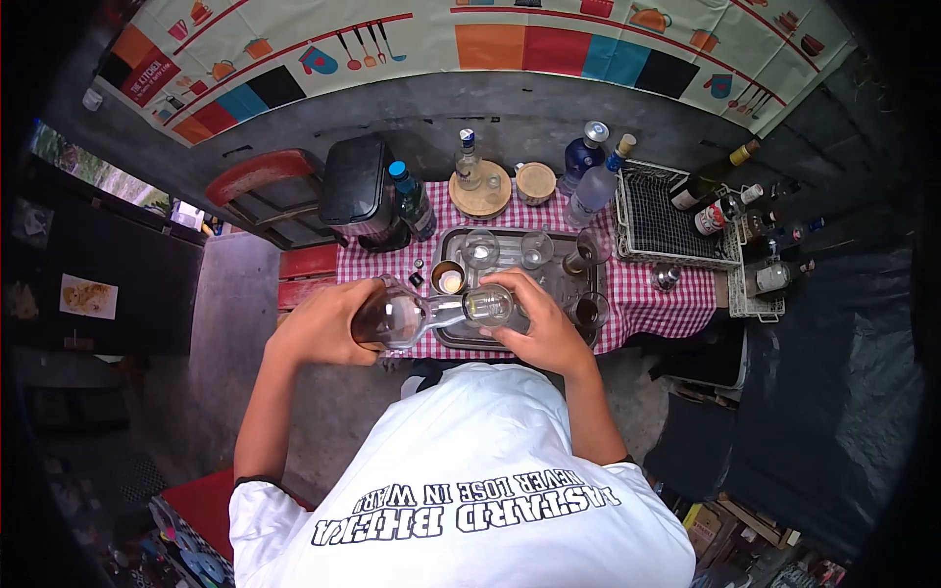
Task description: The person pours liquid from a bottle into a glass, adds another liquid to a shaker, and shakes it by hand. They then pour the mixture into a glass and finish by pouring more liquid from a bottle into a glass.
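Observation:
My left hand point(333, 323) is wrapped round a clear round-bodied glass bottle point(400, 318), tilted sideways with its neck pointing right. Opposite it, my right hand point(539, 323) grips a small clear glass point(488, 305), and the bottle's neck reaches the glass's rim. Whether liquid is flowing cannot be made out. Both are held over the near left part of a metal tray point(534, 284). Just behind them stands a small cup point(448, 277) with something pale inside. Further back on the tray are a round glass point(480, 249) and a glass mug point(536, 249).
Dark-filled glasses point(591, 311) stand at the tray's right. Behind it are a clear bottle point(469, 165) on a wooden round point(480, 201) and tall bottles point(591, 194). A wire basket point(657, 211) is right, a black container point(355, 186) left, on a checked cloth point(676, 302).

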Available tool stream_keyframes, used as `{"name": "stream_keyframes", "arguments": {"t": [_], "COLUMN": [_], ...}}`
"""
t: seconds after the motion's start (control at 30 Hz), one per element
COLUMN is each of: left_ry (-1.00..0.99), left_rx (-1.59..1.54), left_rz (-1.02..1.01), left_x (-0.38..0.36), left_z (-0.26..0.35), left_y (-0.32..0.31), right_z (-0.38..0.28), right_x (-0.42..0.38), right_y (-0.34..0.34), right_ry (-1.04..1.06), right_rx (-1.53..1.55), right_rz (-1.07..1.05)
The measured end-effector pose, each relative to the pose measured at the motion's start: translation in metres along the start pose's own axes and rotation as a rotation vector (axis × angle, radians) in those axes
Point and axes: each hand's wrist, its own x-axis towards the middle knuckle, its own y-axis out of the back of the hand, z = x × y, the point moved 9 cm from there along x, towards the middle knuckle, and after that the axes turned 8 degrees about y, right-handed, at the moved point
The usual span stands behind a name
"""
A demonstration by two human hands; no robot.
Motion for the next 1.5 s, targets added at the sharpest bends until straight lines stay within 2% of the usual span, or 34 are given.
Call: {"name": "stream_keyframes", "arguments": {"t": [0.13, 0.5, 0.83, 1.03, 1.5], "left_ry": [-0.039, 0.004, 0.058, 0.026, 0.112], "left_rx": [-0.002, 0.083, 0.08, 0.08, 0.093], "left_rz": [0.011, -0.061, -0.056, -0.038, -0.083], "left_x": [0.002, 0.003, -0.001, -0.006, -0.009], "left_z": [0.005, 0.005, -0.008, -0.008, -0.017], "left_y": [0.005, 0.009, 0.01, 0.011, 0.011], "right_z": [0.001, 0.005, 0.012, 0.016, 0.019], "right_x": [-0.002, 0.0, 0.006, 0.009, 0.015], "right_y": [0.002, -0.002, -0.014, -0.018, -0.024], "right_ry": [-0.023, -0.022, -0.038, -0.013, -0.009], "right_rx": [-0.006, 0.011, 0.049, 0.046, 0.058], "right_rz": [-0.001, -0.021, -0.031, -0.037, -0.067]}}
